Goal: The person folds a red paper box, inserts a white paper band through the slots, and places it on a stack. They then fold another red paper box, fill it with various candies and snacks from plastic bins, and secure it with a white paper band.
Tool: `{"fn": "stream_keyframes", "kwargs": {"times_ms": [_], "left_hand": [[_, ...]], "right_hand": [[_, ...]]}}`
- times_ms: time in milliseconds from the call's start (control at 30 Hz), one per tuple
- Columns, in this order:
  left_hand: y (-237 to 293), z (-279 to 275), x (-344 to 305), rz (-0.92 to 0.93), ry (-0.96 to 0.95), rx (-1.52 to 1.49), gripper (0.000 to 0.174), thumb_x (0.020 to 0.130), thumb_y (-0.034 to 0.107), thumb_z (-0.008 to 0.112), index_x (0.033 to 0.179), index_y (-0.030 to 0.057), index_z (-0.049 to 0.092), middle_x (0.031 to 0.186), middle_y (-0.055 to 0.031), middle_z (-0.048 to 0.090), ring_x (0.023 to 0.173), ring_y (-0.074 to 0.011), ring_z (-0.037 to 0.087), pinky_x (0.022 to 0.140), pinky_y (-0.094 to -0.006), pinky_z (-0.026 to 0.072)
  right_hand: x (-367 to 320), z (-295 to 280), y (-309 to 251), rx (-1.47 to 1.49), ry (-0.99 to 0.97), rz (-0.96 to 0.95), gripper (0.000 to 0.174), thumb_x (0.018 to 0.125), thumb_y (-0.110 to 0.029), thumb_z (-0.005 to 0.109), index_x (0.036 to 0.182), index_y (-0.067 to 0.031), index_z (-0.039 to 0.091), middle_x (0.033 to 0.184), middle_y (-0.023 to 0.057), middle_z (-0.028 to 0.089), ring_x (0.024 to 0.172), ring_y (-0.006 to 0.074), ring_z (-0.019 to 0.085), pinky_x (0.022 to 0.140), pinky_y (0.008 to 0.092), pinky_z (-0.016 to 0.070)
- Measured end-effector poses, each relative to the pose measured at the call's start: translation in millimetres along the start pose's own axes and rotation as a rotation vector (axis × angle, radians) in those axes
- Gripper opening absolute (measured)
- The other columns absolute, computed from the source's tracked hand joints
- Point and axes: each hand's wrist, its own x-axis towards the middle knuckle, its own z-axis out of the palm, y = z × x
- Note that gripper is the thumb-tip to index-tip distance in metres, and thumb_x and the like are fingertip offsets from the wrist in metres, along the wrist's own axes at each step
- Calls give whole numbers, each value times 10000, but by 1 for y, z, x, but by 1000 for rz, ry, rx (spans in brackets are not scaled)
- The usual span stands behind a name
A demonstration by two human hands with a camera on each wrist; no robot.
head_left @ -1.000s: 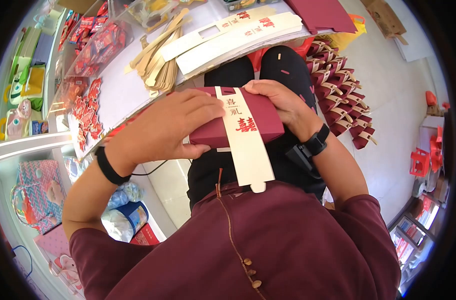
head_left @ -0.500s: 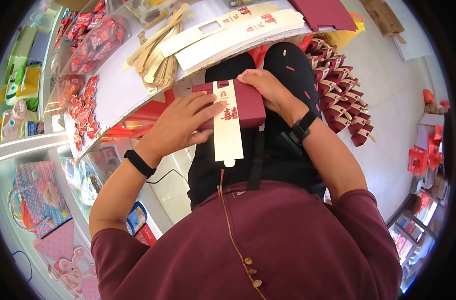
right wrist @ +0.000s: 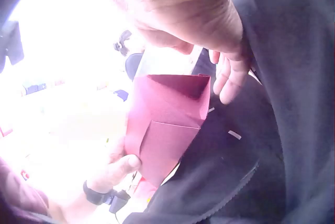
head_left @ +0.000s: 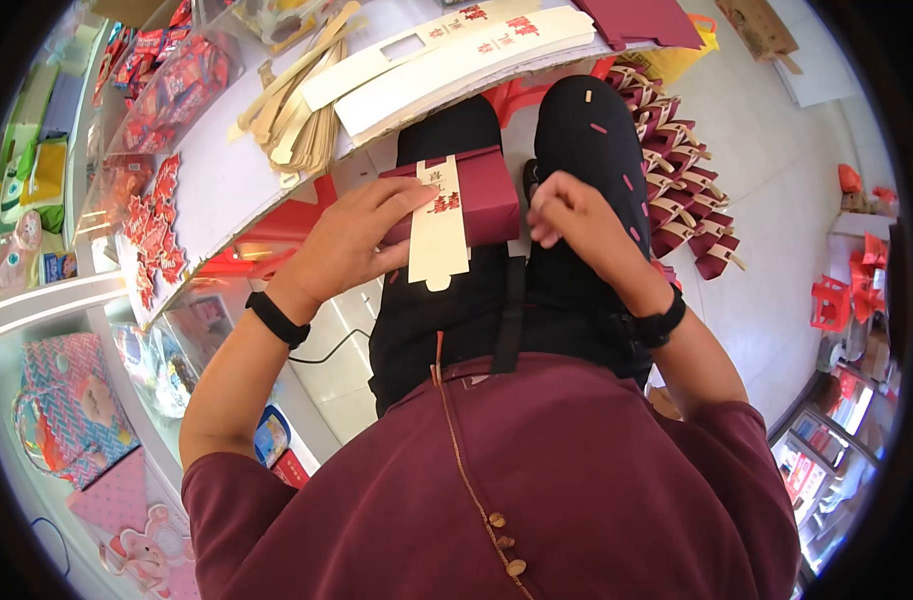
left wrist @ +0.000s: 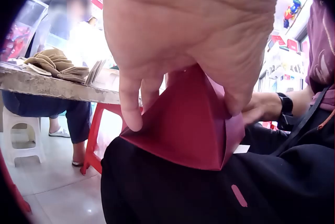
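A maroon gift box (head_left: 489, 200) rests on the person's lap, wrapped across by a cream paper band (head_left: 439, 245) with red and dark characters. The band's tabbed end sticks out toward the body. My left hand (head_left: 362, 235) grips the box from the left, fingers on top over the band and thumb at the near side. In the left wrist view, fingers and thumb straddle the folded end of the box (left wrist: 183, 124). My right hand (head_left: 582, 225) is apart from the box, just to its right over the thigh, fingers loosely bent. The right wrist view shows the box's right end (right wrist: 178, 90) as an open flap.
On the table (head_left: 212, 215) lie folded cream strips (head_left: 312, 120), flat printed bands (head_left: 467, 60), red cut-outs (head_left: 157, 230) and maroon sheets (head_left: 642, 22). Several finished maroon boxes (head_left: 682, 190) stand on the floor at right. Small paper scraps (head_left: 599, 128) dot the trousers.
The right hand has let go of the box's far right corner and drawn back to the right. The box has shifted left and toward the table, still in the left hand.
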Motion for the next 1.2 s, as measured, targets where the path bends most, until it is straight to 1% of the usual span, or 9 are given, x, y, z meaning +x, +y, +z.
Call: {"fn": "stream_keyframes", "kwargs": {"times_ms": [67,167,267,367,467,767,867,1000,1200], "left_hand": [[2,1,0,-55,-13,-54,698,807,106,815,1452,140,552,1393,-131,587,1244,-356,601,1012,-410,537],[1,2,0,-46,1,-54,685,821,109,811,1453,138,550,1388,-131,589,1245,-351,605,1008,-395,544],[3,2,2,-68,11,-64,682,828,127,816,1456,139,549,1395,-136,583,1249,-348,606,1020,-397,536],[1,6,0,-64,61,-62,679,831,140,821,1455,139,551,1397,-139,581,1258,-347,603,1029,-394,526],[-1,8,-2,-89,74,-104,673,840,154,821,1455,135,548,1384,-140,588,1255,-342,605,1033,-393,517],[-8,7,4,-120,63,-102,632,895,193,784,1460,100,517,1351,-137,604,1238,-306,609,1051,-375,484],[4,-5,6,-221,20,-200,611,921,251,751,1457,69,521,1357,-138,605,1243,-284,602,1059,-367,471],[-1,-6,4,-171,94,-227,572,932,271,734,1443,91,549,1371,-143,614,1264,-265,601,1018,-352,497],[21,-35,12,-346,-59,-240,539,966,378,690,1358,17,613,1150,-171,714,1024,-261,697,898,-357,542]], "right_hand": [[-16,5,-13,-89,-241,-15,167,1015,-163,578,974,-29,670,861,-1,672,787,91,644,726,269,539],[-17,19,-30,-422,-437,-296,108,950,-136,657,1007,-44,661,827,91,685,745,159,687,706,288,547],[-6,31,-16,-799,-300,-672,176,928,-152,683,1072,-69,622,811,123,679,725,252,710,652,352,560],[-3,39,-10,-1075,-259,-770,227,920,-151,672,1119,-96,578,771,84,667,694,286,706,590,399,559],[0,47,0,-1203,-215,-828,231,904,-125,644,1121,-101,571,713,60,618,648,266,691,551,388,553],[17,57,2,-1243,-109,-956,171,898,-141,636,1044,-95,560,709,61,623,634,250,697,568,368,554],[16,58,-8,-1230,-90,-985,148,886,-140,636,1012,-93,575,708,55,629,640,249,700,595,369,562],[7,60,-35,-1231,-104,-1048,130,845,-139,643,952,-94,587,767,60,607,667,237,681,607,364,551],[-8,68,-75,-1191,-153,-1096,111,846,-131,677,924,-74,622,950,85,546,813,238,594,691,354,485]]}}
